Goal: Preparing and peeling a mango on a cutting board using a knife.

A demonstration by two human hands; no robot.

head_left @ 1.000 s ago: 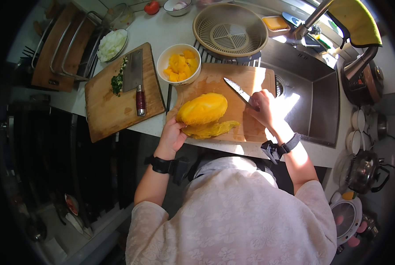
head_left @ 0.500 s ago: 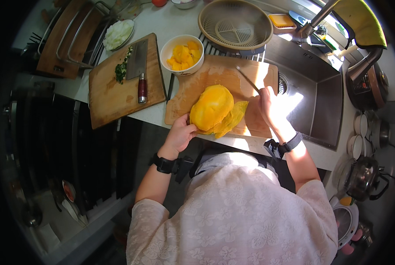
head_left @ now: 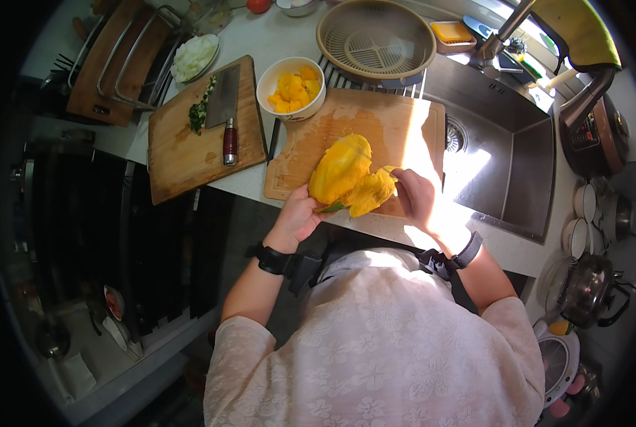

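Observation:
A large, mostly peeled yellow mango [head_left: 340, 169] is in my left hand [head_left: 300, 215], whose fingers and thumb close around its lower left end. A loose flap of mango peel [head_left: 372, 192], yellow inner side up, hangs from its right side, and a bit of green skin shows below. My right hand [head_left: 419, 197] is closed at the flap's upper right edge, fingers touching it. A thin knife [head_left: 363, 151] appears as a blurred dark streak across the mango; its handle is hidden in my right hand. Beneath lies a wooden cutting board [head_left: 289, 171].
A white bowl [head_left: 262, 92] of mango chunks stands behind the board. At left, a second board [head_left: 175, 164] carries a cleaver [head_left: 224, 99] and chopped greens [head_left: 198, 117]. A brown strainer basket [head_left: 321, 43] stands at the back; the steel sink [head_left: 524, 171] is at right.
My right hand has come left and down from the board's right side to the peel flap, with the knife lowered toward the mango. The mango has tilted in my left hand, and the flap is lifted.

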